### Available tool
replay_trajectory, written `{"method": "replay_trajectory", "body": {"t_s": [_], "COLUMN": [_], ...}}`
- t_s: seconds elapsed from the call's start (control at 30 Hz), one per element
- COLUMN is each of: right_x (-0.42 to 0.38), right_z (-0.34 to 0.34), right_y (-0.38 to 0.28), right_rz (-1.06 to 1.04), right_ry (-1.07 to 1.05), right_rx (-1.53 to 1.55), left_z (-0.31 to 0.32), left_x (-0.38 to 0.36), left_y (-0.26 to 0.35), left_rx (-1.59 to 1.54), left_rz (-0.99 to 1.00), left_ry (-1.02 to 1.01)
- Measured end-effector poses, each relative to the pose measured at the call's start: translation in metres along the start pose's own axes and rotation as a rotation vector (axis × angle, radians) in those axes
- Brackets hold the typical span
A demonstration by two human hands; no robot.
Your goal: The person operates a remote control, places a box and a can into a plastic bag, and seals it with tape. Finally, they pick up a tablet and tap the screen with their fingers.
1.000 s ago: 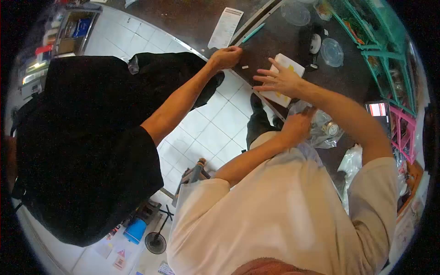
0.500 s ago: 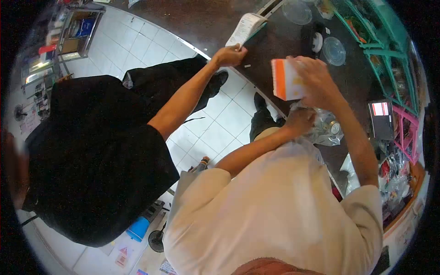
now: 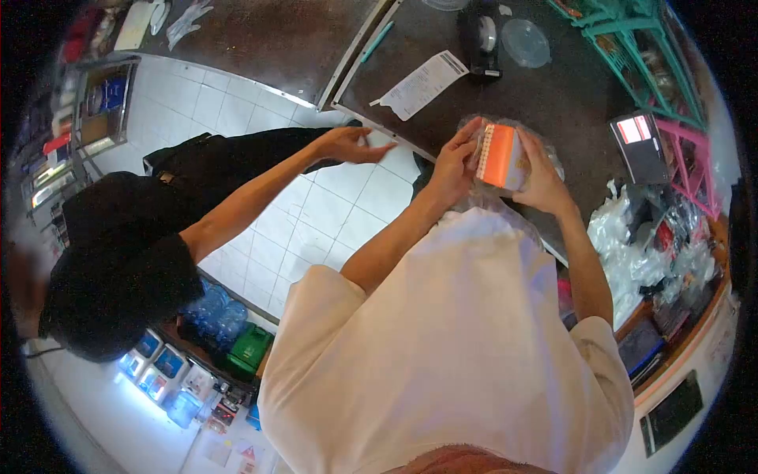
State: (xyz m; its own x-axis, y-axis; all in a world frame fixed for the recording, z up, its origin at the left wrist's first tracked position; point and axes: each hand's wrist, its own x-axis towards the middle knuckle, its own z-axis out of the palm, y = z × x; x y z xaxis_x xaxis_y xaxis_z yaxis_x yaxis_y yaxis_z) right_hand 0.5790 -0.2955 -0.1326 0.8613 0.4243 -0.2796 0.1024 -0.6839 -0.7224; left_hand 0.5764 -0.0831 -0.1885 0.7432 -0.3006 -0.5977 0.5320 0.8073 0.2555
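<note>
My right hand (image 3: 546, 175) grips an orange-and-white box (image 3: 500, 155) from its right side. My left hand (image 3: 455, 163) is closed at the box's left side, on a clear plastic bag (image 3: 491, 189). Thin film from the bag shows around the box, which overlaps the bag's opening in this view. The lower part of the bag is hidden behind my hands and shirt. Beyond them, a printed paper slip (image 3: 420, 84) lies flat on the dark table (image 3: 545, 87).
At left, another person in black (image 3: 118, 253) reaches out an empty hand (image 3: 355, 146). A clear round lid (image 3: 525, 43), a teal pen (image 3: 377, 42) and a black device (image 3: 478, 39) lie on the table. Green baskets (image 3: 655, 63) and a card reader-like device (image 3: 639, 146) stand right.
The box has come down to the bag, between both my hands. The other person has let go of the paper slip, now on the table, and drawn the hand back. The view has shifted.
</note>
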Motion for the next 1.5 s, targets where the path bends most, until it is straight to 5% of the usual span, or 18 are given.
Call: {"method": "replay_trajectory", "body": {"t_s": [0.17,0.3,0.37,0.47,0.57,0.67,0.87,0.97,1.07,1.13,1.27,1.37,1.43,1.5], "right_x": [0.006,0.008,0.009,0.005,0.000,-0.004,-0.006,-0.005,0.001,0.003,0.012,-0.016,-0.052,-0.088], "right_z": [-0.002,0.013,0.010,0.016,0.014,0.019,0.026,0.017,0.017,0.024,0.031,0.037,0.026,0.028], "right_y": [0.005,0.011,0.010,0.009,0.002,-0.001,0.000,0.001,0.014,0.020,0.027,0.028,-0.005,0.010], "right_rz": [0.029,0.051,0.033,0.075,0.133,0.158,0.142,0.051,0.021,0.096,0.106,-0.035,-0.200,0.044], "right_ry": [-0.006,0.079,0.124,0.142,0.140,0.143,0.027,-0.063,-0.114,-0.150,-0.178,-0.036,0.036,-0.047], "right_rx": [-0.086,-0.260,-0.232,-0.297,-0.353,-0.437,-0.557,-0.593,-0.604,-0.540,-0.439,-0.315,-0.253,-0.107], "left_z": [-0.010,-0.002,-0.012,-0.017,-0.015,-0.009,0.027,0.014,0.044,0.045,0.065,0.048,0.057,0.070], "left_x": [0.010,0.006,-0.003,-0.011,-0.010,-0.010,-0.012,0.022,0.016,0.010,-0.023,-0.020,-0.028,-0.043], "left_y": [0.007,-0.012,-0.014,0.005,-0.003,-0.015,-0.019,-0.018,-0.005,-0.031,-0.041,-0.004,0.009,0.009], "left_rx": [0.402,0.899,1.140,1.383,1.447,1.551,1.236,1.247,0.870,0.912,0.735,1.160,1.067,1.004], "left_rz": [0.092,0.447,0.443,0.096,0.353,0.825,0.608,0.776,0.466,0.360,0.309,0.442,0.205,0.090], "left_ry": [-0.140,0.090,0.179,0.085,0.101,0.120,-0.002,0.038,-0.052,-0.155,-0.187,-0.040,-0.095,-0.222]}}
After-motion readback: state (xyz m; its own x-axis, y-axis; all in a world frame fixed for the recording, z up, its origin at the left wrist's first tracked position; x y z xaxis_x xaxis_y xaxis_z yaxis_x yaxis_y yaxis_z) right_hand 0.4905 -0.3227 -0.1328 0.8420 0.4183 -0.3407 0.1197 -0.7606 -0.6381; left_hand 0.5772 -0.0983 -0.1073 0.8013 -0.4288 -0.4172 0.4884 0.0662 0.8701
